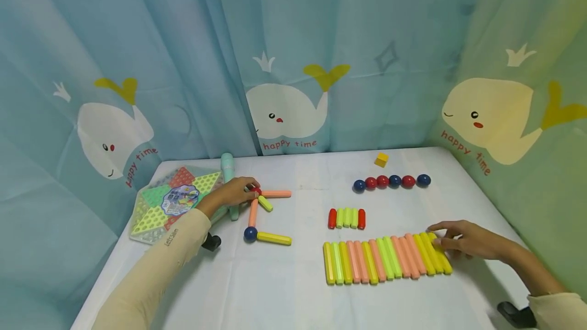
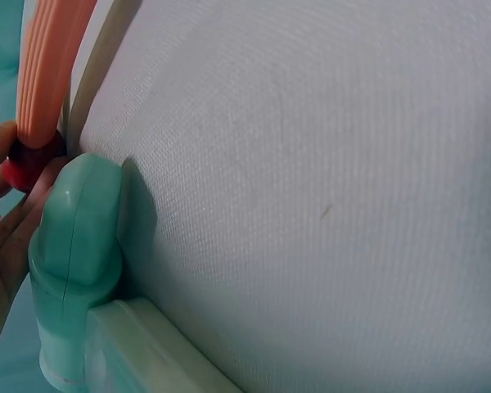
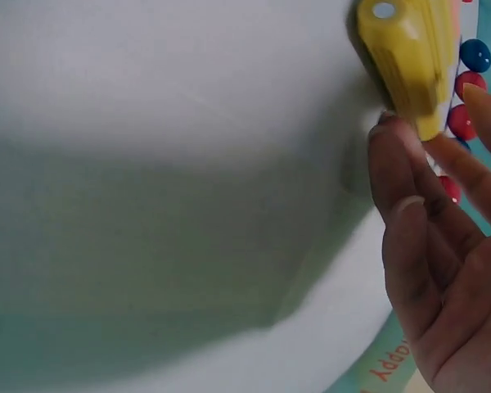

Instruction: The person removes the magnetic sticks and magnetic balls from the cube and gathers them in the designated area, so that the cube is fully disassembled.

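My left hand [image 1: 235, 191] pinches a red ball [image 2: 24, 169] between thumb and fingers. From that ball run a peach stick [image 1: 277, 194] to the right, a short green stick [image 1: 265, 203] and another peach stick [image 1: 253, 213] toward a blue ball [image 1: 250, 234]. A yellow stick [image 1: 274, 238] extends from the blue ball. My right hand [image 1: 470, 239] is at the right end of a row of yellow, green and peach sticks [image 1: 380, 258]. Its loosely bent fingers reach the end of the last yellow stick [image 3: 409, 61], the thumb standing apart.
Short red and green sticks [image 1: 347, 218] lie above the long row. Behind them is a line of blue and red balls [image 1: 382, 182] and a small yellow block [image 1: 381, 159]. At left sit a patterned game board [image 1: 156, 197] and a mint-green rod-like object [image 1: 228, 167]. Curtains surround the table.
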Demonstrator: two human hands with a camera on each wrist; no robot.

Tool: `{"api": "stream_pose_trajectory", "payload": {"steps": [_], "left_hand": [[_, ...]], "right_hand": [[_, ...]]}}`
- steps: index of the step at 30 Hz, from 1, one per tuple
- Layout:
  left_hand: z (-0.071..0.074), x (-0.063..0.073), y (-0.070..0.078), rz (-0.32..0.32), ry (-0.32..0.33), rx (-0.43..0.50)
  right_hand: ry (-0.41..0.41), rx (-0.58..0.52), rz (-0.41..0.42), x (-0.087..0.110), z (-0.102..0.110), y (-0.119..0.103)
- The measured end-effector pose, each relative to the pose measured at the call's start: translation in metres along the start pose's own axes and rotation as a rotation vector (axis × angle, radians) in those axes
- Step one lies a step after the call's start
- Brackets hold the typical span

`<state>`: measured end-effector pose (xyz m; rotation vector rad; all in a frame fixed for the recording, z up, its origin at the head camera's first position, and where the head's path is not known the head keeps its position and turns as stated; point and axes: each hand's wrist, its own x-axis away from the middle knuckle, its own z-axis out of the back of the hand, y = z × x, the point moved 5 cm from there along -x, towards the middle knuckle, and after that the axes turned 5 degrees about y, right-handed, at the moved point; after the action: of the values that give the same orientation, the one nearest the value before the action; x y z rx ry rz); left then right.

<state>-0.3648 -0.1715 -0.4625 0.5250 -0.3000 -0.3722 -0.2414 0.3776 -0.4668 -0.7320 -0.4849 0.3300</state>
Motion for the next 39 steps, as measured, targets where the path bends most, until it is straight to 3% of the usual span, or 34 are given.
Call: {"api": "stream_pose_trajectory", "payload": {"steps": [6, 11, 16, 22, 28, 33, 39], "left_hand": [[0.0, -0.001, -0.002, 0.006, -0.01, 0.009], [0.002, -0.001, -0.005, 0.028, -0.006, 0.034], [0.005, -0.001, -0.007, 0.032, 0.003, 0.047], [0.004, -0.004, -0.008, 0.035, 0.006, 0.029], [0.003, -0.006, -0.007, 0.037, 0.015, 0.018], [0.005, -0.005, -0.007, 0.028, 0.026, 0.016], [0.005, -0.005, -0.005, 0.028, 0.034, 0.006]], "right_hand": [[0.187, 0.141, 0.058, -0.009, 0.015, -0.033], [0.233, 0.149, 0.132, -0.05, 0.01, -0.085], [0.174, 0.143, 0.22, -0.117, -0.013, -0.137], [0.161, 0.129, 0.332, -0.206, -0.045, -0.201], [0.038, 0.161, 0.339, -0.279, -0.09, -0.234], [-0.102, 0.245, 0.298, -0.308, -0.12, -0.241], [-0.162, 0.318, 0.326, -0.315, -0.134, -0.247]]}}
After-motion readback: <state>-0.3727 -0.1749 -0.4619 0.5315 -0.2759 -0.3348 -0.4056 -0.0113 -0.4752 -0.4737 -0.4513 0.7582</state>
